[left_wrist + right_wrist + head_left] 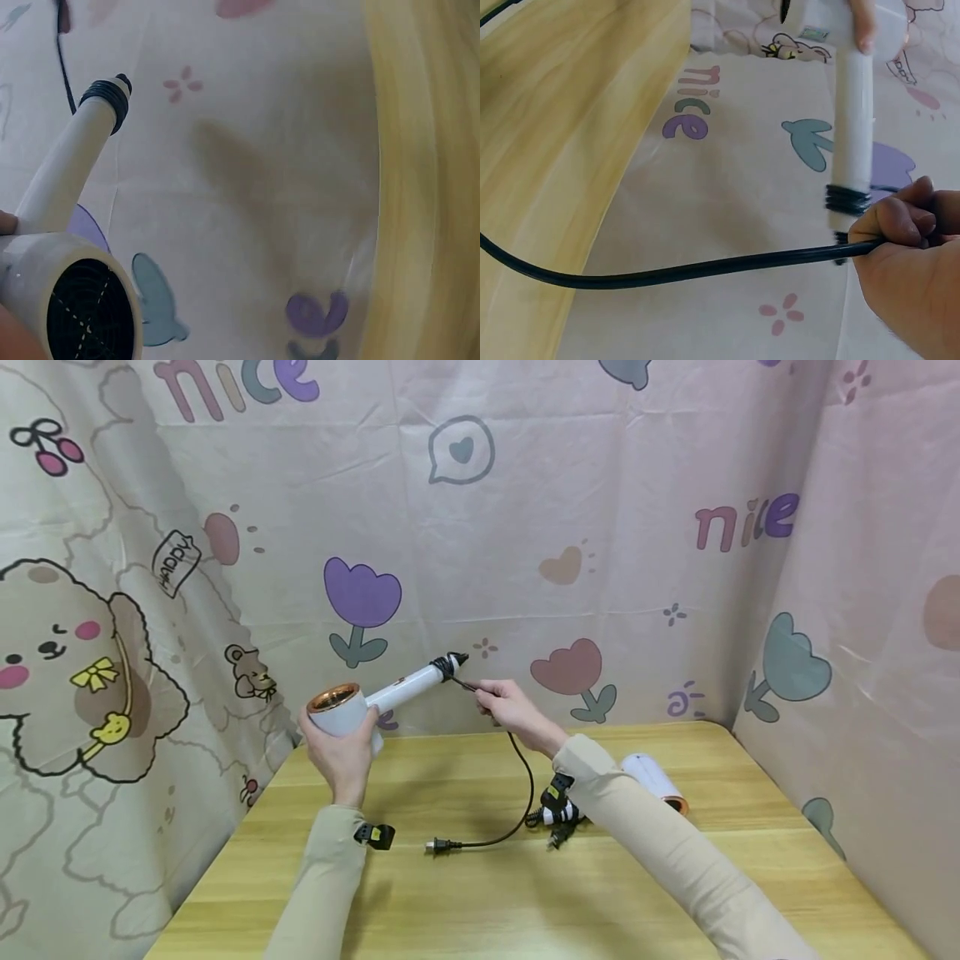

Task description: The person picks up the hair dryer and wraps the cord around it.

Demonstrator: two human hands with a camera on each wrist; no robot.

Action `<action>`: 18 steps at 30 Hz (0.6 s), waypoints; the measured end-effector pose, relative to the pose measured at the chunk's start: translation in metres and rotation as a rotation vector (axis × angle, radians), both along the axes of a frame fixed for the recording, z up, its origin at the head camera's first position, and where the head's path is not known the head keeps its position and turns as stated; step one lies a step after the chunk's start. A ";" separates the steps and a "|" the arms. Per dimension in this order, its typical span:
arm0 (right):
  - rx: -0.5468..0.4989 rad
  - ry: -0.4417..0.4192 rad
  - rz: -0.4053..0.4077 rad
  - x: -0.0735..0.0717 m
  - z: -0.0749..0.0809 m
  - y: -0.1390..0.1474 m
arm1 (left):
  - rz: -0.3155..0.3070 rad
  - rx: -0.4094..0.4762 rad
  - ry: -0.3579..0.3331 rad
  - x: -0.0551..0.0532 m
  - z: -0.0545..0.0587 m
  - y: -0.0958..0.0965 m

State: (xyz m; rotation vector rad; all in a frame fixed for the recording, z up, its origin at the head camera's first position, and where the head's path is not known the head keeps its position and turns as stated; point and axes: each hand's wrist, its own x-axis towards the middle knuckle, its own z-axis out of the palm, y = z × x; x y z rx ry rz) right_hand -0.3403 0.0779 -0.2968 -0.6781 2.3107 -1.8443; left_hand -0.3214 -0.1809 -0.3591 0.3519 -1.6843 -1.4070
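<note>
A white hair dryer (408, 690) with a copper-coloured ring is up off the table. My left hand (341, 758) grips it round the head, and its handle slants up to the right. Black power cord (667, 271) is wound in several turns about the handle's end, clearly seen in the left wrist view. My right hand (517, 714) pinches the cord just off the handle's tip, fingers curled in the right wrist view. From there the loose cord drops to the table, ending in a two-pin plug (442, 846).
On the wooden table (480, 910), a second white hair dryer (651, 774) with a copper ring lies behind my right forearm, partly hidden. Its handle end and bundled black cord (562, 827) show left of the forearm. A printed curtain (465, 543) hangs behind and at both sides.
</note>
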 end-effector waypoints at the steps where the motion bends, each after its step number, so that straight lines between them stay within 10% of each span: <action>1: -0.003 -0.006 -0.002 0.000 -0.001 0.002 | -0.035 0.062 -0.021 0.000 0.000 0.000; 8: 0.020 -0.034 -0.019 -0.005 -0.002 0.024 | -0.295 0.486 -0.087 -0.002 -0.004 -0.003; 18: 0.215 0.046 -0.076 -0.017 -0.003 0.066 | -0.588 0.756 -0.222 -0.001 -0.005 0.009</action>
